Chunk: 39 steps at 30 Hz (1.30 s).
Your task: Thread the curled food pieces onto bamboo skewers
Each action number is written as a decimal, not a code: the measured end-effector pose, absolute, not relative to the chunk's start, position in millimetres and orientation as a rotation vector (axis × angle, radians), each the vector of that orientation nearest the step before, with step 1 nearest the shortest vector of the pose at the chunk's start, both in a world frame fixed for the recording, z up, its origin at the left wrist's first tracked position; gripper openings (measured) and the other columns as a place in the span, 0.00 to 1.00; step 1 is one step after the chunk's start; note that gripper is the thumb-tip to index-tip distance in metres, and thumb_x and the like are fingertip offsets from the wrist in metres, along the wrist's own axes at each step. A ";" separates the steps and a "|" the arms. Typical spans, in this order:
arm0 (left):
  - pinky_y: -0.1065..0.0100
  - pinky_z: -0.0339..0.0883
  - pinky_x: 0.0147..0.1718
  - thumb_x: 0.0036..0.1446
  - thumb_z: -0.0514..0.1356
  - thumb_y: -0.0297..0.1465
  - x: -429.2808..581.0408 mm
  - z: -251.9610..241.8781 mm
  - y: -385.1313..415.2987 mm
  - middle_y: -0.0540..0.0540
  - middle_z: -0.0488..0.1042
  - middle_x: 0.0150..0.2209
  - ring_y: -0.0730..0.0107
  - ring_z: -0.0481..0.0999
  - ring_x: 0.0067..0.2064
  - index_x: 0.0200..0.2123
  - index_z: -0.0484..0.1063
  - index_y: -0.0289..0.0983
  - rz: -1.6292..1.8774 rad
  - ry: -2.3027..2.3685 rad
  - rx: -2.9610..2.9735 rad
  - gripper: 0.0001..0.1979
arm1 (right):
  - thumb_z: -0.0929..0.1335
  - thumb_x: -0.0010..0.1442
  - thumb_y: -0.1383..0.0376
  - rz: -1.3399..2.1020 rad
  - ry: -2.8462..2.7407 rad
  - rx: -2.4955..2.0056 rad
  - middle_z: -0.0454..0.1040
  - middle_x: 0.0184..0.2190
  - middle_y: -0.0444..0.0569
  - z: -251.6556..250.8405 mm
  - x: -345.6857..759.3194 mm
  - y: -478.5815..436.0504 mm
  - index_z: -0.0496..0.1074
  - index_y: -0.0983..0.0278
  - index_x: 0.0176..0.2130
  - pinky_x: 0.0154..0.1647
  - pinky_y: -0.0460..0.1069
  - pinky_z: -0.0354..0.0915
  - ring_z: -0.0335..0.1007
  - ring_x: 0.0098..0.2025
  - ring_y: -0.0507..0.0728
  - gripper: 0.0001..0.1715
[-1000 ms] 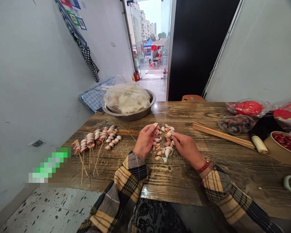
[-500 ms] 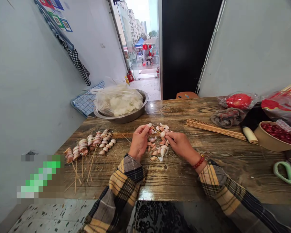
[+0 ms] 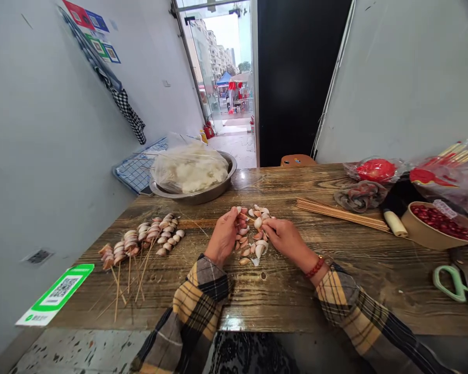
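My left hand [image 3: 223, 235] is closed around a thin bamboo skewer [image 3: 251, 218], with a pale garlic clove [image 3: 239, 209] showing at its fingertips. The skewer's tip points toward a white garlic clove [image 3: 258, 223], which my right hand [image 3: 286, 236] pinches between thumb and fingers. Whether the tip touches that clove I cannot tell. Between and below both hands lie loose garlic cloves [image 3: 245, 253], some white and some pinkish. Left of them, several skewers threaded with garlic cloves [image 3: 131, 242] rest side by side, their bare sticks toward me.
A metal basin [image 3: 203, 197] with a plastic bag [image 3: 187, 166] stands at the back left. Rightward are a bundle of skewers [image 3: 341, 214], a crumpled cloth [image 3: 361, 196], a bowl of red beans or berries [image 3: 432, 234] and green-handled scissors [image 3: 450, 283]. A green code card [image 3: 58, 293] sits at left.
The camera view has tilted up slightly, so the table appears lower. Both hands stay close together over the garlic, still holding the skewer and the clove.
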<state>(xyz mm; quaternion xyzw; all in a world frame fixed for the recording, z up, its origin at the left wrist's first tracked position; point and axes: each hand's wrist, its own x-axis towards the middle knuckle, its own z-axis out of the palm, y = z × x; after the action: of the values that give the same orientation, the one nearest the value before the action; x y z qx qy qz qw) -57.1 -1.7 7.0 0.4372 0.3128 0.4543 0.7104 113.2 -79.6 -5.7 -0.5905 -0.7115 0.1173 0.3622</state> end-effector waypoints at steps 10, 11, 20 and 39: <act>0.75 0.64 0.32 0.50 0.65 0.42 -51.6 4.8 -6.9 0.48 0.72 0.30 0.78 0.67 0.30 0.33 0.77 0.34 1.071 0.699 1.063 0.16 | 0.59 0.67 0.64 0.151 -1.866 -1.537 0.74 0.28 0.46 -6.1 109.3 -84.9 0.70 0.62 0.30 0.33 0.46 0.55 0.68 0.31 0.54 0.16; 0.75 0.64 0.32 0.50 0.65 0.42 -51.5 4.7 -6.9 0.48 0.72 0.30 0.77 0.67 0.30 0.33 0.77 0.34 1.075 0.695 1.073 0.16 | 0.58 0.67 0.64 0.140 -1.866 -1.530 0.74 0.27 0.46 -6.3 108.9 -85.4 0.69 0.62 0.30 0.33 0.46 0.55 0.68 0.30 0.54 0.17; 0.74 0.65 0.30 0.51 0.64 0.44 -42.0 4.3 -20.2 0.45 0.74 0.36 0.75 0.71 0.32 0.36 0.77 0.35 0.935 0.644 1.109 0.18 | 0.59 0.66 0.65 0.109 -1.794 -1.467 0.74 0.27 0.46 -3.4 102.7 -87.1 0.69 0.62 0.29 0.31 0.46 0.56 0.68 0.29 0.54 0.16; 0.69 0.59 0.32 0.46 0.66 0.35 -48.8 16.9 -20.9 0.47 0.72 0.25 0.68 0.66 0.30 0.22 0.75 0.38 0.640 0.668 2.094 0.08 | 0.59 0.66 0.59 0.090 -1.537 -1.539 0.73 0.26 0.46 1.9 131.5 -80.9 0.74 0.63 0.35 0.31 0.46 0.56 0.66 0.28 0.53 0.18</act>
<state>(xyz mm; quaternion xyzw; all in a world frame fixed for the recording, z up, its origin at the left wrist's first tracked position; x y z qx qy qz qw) -48.8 -20.9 16.9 0.8328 0.2658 0.2546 0.4135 131.5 -80.9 1.9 -0.6263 -0.6254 0.0365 0.4640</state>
